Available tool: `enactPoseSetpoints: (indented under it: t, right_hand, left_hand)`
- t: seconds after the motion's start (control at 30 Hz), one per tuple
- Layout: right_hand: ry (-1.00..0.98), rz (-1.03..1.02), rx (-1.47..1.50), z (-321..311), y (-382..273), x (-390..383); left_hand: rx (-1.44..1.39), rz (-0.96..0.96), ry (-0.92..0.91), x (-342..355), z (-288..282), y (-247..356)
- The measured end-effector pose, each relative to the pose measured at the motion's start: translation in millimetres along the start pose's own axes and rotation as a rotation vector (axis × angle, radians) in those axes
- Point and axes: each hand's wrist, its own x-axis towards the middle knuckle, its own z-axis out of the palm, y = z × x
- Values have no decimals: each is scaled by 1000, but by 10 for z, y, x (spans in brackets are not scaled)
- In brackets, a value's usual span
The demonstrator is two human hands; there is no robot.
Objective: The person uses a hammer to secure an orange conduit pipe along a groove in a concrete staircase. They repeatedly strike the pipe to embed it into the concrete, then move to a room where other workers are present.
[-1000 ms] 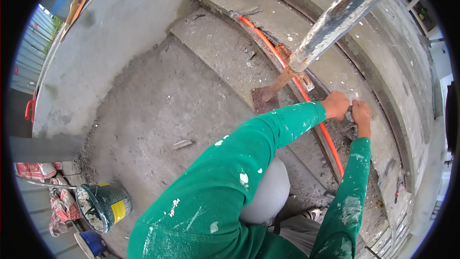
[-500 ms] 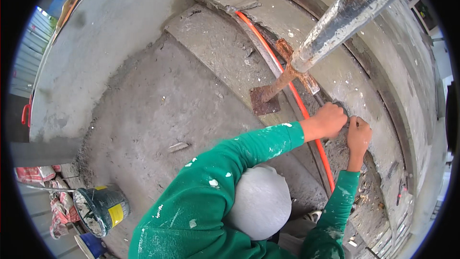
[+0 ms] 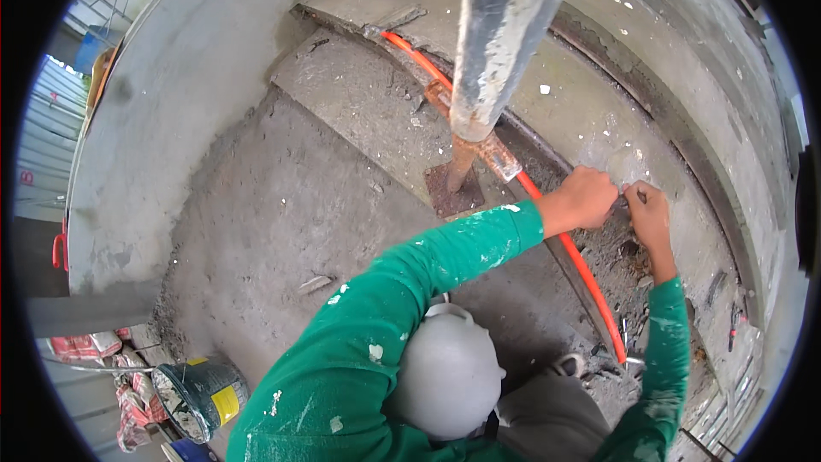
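Observation:
My left hand [image 3: 583,198] and my right hand [image 3: 648,219] are close together, fingers curled round something small at the groove along the concrete step; I cannot make it out. An orange flexible tube [image 3: 590,282] runs along the step, beneath my left forearm. Left of my hands, a scuffed steel post [image 3: 513,17] stands on a rusty screw jack [image 3: 462,162] with a square base plate [image 3: 449,190]. A grey rounded object [image 3: 443,368] is between my green-sleeved arms; I cannot tell what it is.
Curved concrete steps [image 3: 650,103] rise to the right. A rendered wall [image 3: 171,85] bounds the rough landing [image 3: 256,205] at left. A dark bucket [image 3: 197,398] with a yellow label, red-and-white sacks [image 3: 128,398] and a blue container [image 3: 180,449] sit at lower left.
My view has shifted, so the post looks more upright. Both hands stay closed and close together; my right hand dipped, then rose. More of the grey rounded object shows than at first.

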Motion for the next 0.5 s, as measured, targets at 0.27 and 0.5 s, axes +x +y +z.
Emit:
enactPoseSetpoints:
  t: [0.27,0.5]
  right_hand:
    - [-52,-120,262,-103,103,-192]
    - [32,88,278,-850,1374,-808]
  left_hand:
    - [67,-28,-163,109,-205,73]
    - [151,-113,-283,218,-158,217]
